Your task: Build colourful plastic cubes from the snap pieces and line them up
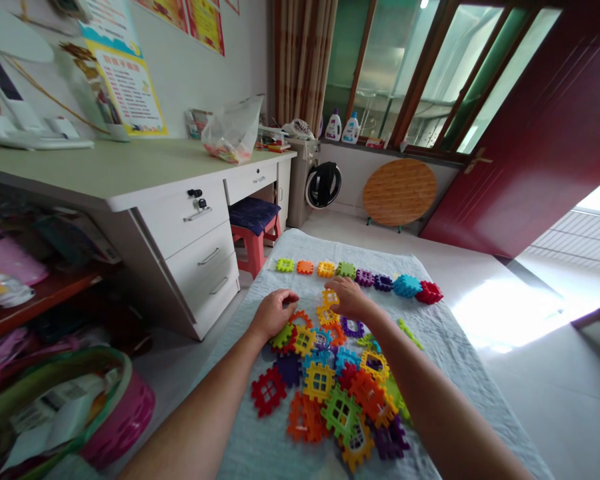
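Note:
My left hand (276,313) is over the left edge of a loose heap of colourful toothed plastic pieces, near a lime piece (283,337); its fingers are curled and nothing clear shows in them. My right hand (349,297) rests at the heap's far end, its fingertips at a yellow piece (330,297). Beyond the hands runs a row of pieces sorted by colour, from a lime stack (285,265) through an orange stack (305,267) to a red stack (429,292). Nearer me lie a red window piece (269,391) and a green one (341,411).
The pieces lie on a pale blue cloth (460,373). A white desk (200,233) stands at the left, with a pink stool (253,250) beside it. A pink basket (125,413) is at the lower left. A red door (525,133) is at the right.

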Demonstrator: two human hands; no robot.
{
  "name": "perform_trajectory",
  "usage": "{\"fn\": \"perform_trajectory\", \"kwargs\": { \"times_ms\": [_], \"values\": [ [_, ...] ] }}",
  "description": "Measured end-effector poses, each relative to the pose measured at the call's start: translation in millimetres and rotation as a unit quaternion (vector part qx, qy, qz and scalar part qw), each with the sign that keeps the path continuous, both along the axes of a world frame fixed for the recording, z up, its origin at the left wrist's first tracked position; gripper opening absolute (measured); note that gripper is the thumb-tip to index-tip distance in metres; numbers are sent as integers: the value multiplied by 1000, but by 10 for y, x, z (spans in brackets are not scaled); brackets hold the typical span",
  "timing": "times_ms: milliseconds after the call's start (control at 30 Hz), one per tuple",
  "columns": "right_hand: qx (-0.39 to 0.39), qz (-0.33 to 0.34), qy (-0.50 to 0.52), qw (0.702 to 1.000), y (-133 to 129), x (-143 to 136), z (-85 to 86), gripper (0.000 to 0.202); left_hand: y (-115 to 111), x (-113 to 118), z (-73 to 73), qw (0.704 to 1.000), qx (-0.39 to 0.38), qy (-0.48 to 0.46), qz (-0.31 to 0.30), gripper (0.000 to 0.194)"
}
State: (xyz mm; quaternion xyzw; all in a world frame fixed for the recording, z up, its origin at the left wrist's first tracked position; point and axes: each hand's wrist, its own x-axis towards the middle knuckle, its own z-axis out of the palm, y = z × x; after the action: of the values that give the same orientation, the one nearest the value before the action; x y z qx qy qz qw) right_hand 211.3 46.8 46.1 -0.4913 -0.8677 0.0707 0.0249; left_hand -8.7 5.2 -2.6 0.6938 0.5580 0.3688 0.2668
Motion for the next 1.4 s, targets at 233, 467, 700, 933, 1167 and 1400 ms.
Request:
{"fn": "perform_trajectory", "kwargs": {
  "times_ms": [233,467,700,933,1167,1400],
  "values": [
    [4,-33,-31,999,-198,-87,94,24,1,6,7,1000,-2,4,0,17],
    [-8,-99,-65,993,-429,-331,51,35,16,0,-25,1000,11,-5,-3,17],
    [-6,-130,35,991,-318,-264,129,14,9,-3,-23,1000,6,-1,-7,19],
    [-57,-172,203,962,-207,-183,-27,11,-3,-3,10,1000,6,-4,-9,20],
    [-43,-104,224,968,-276,-182,-59,11,-26,45,50,999,25,-7,-17,33],
    [42,-31,131,990,-332,-157,-102,15,-1,28,-6,999,6,-24,-36,28]
  ]
}}
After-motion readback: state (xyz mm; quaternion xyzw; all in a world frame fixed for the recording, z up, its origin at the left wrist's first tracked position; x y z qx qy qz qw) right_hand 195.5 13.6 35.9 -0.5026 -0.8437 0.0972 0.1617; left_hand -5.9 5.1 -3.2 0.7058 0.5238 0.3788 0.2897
